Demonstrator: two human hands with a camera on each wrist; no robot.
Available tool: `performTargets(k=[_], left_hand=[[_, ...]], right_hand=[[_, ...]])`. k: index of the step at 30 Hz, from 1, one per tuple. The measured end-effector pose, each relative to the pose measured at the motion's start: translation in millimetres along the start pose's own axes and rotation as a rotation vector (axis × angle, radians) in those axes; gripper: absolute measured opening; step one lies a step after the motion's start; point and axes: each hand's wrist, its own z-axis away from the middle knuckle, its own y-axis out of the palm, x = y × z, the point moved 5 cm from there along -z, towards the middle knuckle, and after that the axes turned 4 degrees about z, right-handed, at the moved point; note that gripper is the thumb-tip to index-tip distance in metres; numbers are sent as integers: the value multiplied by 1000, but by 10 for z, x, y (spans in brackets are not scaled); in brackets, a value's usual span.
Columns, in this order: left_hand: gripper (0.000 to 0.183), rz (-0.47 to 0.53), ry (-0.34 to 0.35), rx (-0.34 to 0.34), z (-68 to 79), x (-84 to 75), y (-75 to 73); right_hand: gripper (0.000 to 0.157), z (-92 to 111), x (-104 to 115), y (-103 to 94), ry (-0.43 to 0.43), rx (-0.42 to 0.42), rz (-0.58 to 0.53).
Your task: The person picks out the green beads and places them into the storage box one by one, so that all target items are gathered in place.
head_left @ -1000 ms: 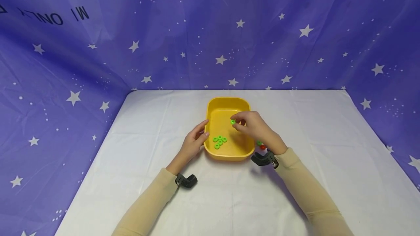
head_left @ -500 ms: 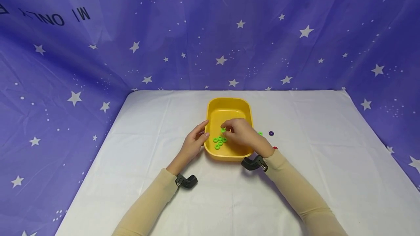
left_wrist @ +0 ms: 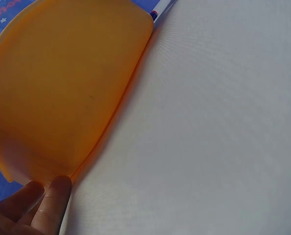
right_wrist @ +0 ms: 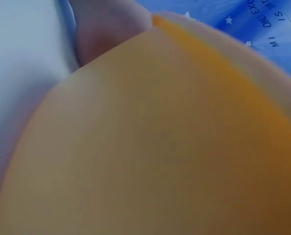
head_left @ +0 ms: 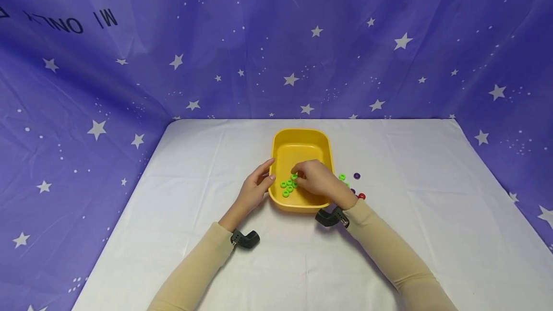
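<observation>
A yellow plastic bin (head_left: 301, 153) stands on the white cloth. My left hand (head_left: 254, 187) holds its left side, thumb and index fingertip at the rim; in the left wrist view, fingertips (left_wrist: 55, 200) lie against the outer wall near its base. Over the inside of the bin, my right hand (head_left: 317, 179) pinches a green ring-shaped bead (head_left: 294, 176) between thumb and fingers. Right below it, several like green beads (head_left: 290, 188) lie in a cluster on the bin floor. The bin's wall (right_wrist: 150, 147) fills most of the right wrist view and hides the fingertips.
Beyond the bin's right side, partly behind my right wrist, lie loose beads on the cloth: a green bead (head_left: 342, 176), a purple bead (head_left: 356, 175) and a red bead (head_left: 361, 196) among them. A starry purple curtain (head_left: 259, 37) hangs behind the table.
My right hand has moved left and toward me with the green bead, down to the cluster. Beads right of the bin have come into view. The left hand and bin stay put.
</observation>
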Motion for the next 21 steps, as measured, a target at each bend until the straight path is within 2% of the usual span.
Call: performTargets(k=[7,15,20,21], left_hand=[[53,-1,-23,3,0,-41,7],[54,1,-28,24,132,-355,36],[53,0,-33,18,133,-362,41],[53,0,-36,16,115,-325,37]], right_hand=[[23,9,9,7,6,3,40],[22,3,5,37,20,39,58],[23,9,2,49,33,53,51],[23,12,3,47,33,51,48]])
